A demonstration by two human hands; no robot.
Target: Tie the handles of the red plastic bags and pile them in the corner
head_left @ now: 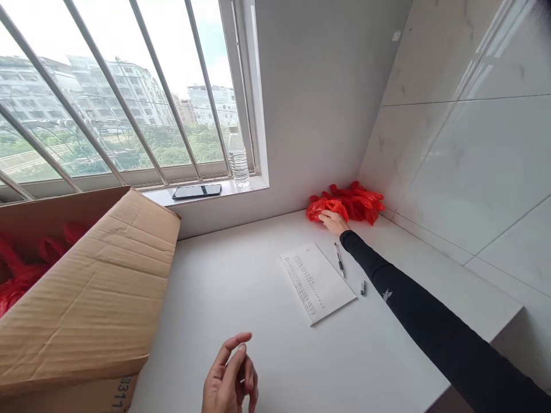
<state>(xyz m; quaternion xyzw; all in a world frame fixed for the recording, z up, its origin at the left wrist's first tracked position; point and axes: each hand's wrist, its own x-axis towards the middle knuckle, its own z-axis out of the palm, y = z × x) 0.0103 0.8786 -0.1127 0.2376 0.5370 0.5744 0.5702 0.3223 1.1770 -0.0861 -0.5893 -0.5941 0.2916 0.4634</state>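
Observation:
At the back right corner of the white table, my right hand (pixel 333 221) is closed on a red plastic bag (pixel 321 205), its fingers partly sunk in the crumpled film. More crumpled red plastic bags (pixel 364 202) lie just beyond it against the wall. My left hand (pixel 231 378) hovers over the table's near side, holding nothing, with its fingers half curled and apart. Between the hands lies a notepad (pixel 316 284) with handwritten lines. A pen (pixel 339 261) and its loose cap (pixel 363 287) rest to the right of the pad.
On the left stands an open cardboard box (pixel 99 275) with red plastic bags (pixel 26 269) inside, partly hidden by its flap. A phone (pixel 197 191) and a clear water bottle (pixel 238 158) occupy the sill of a barred window. Tiled wall (pixel 465 143) bounds the right side.

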